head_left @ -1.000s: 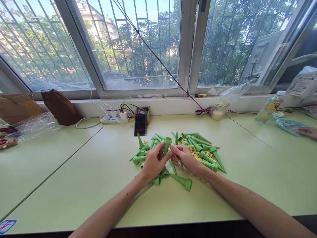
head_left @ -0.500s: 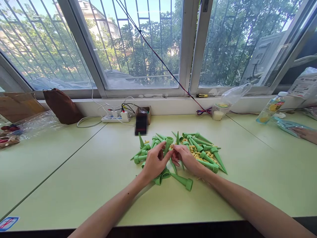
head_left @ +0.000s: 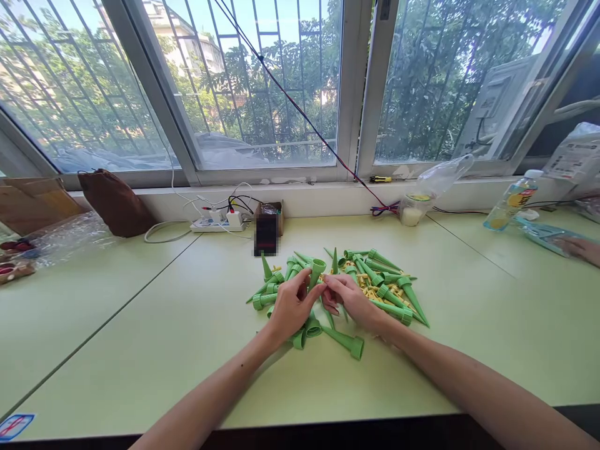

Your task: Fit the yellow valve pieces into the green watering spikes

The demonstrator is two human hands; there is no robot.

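Observation:
My left hand [head_left: 293, 305] is closed around a green plastic watering spike [head_left: 317, 269], its wide open end turned up. Close against it, my right hand [head_left: 347, 297] pinches at the spike's side. A trace of yellow shows at those fingertips, seemingly a small yellow plastic valve, mostly hidden by the fingers. More green spikes [head_left: 394, 312] lie heaped to the right, mixed with small yellow valves [head_left: 372, 294]. Others lie left of and beneath my left hand. One loose spike [head_left: 347, 342] rests in front of both hands.
Behind the heap stands a small box with a blurred dark front [head_left: 266, 234], beside a power strip [head_left: 218, 225] with cables. A plastic cup [head_left: 412, 214], a drink bottle [head_left: 512, 203] and another person's hand [head_left: 581, 249] are to the right. A brown bag [head_left: 116, 203] sits at left.
Both hands keep nearly the same hold, with the right fingertips pressed close to the left thumb. The whole view has shifted very slightly.

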